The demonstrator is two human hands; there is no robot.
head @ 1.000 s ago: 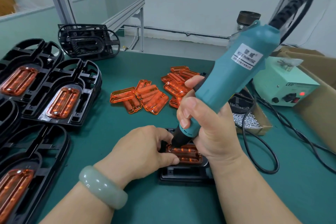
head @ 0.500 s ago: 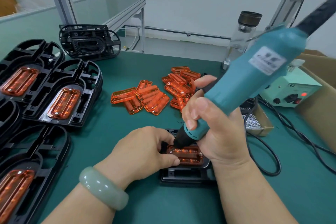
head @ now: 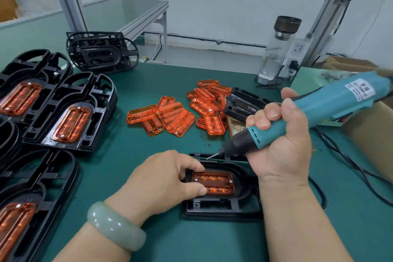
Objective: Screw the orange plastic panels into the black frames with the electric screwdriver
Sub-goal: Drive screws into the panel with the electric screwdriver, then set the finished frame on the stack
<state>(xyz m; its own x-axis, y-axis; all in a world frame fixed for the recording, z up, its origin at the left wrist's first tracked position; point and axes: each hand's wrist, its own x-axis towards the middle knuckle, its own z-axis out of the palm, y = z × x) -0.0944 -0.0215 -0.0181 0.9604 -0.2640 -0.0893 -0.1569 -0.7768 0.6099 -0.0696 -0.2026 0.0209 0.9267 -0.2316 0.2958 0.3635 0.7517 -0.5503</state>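
1. A person's right hand [head: 280,147] clasps a teal screwdriver [head: 319,117] round its lower barrel, fingers [head: 263,122] wrapped tight. The tool tilts, cable end up to the right and bit [head: 213,156] pointing down to the left.
2. The bit's tip hangs over the far rim of a black frame [head: 223,208], clear of the orange panel [head: 214,183].
3. The panel sits in the frame's recess. The frame lies flat on the green mat [head: 127,155], between the two forearms. Two silvery screw heads [head: 231,181] show on the panel, one at each end.
4. The left hand [head: 170,174], a pale green bangle [head: 116,226] on its wrist, grips the panel's left end, with fingers on the far edge and thumb on the near edge.
5. Loose panels [head: 176,117] lie heaped in two piles at mid-mat, beyond the frame.
6. On the left, fitted frames [head: 70,112] with orange panels in place lie close together, some in stacks. Behind them stand empty frames [head: 102,52].
7. On the right, a small box of screws [head: 237,130] sits just behind the screwdriver's nose, with a black part [head: 244,105] lying across it.
8. A glass bottle [head: 278,49] with a dark cap stands at the mat's back edge. Black cables [head: 350,161] trail over the mat at right, beside a cardboard box [head: 365,130].
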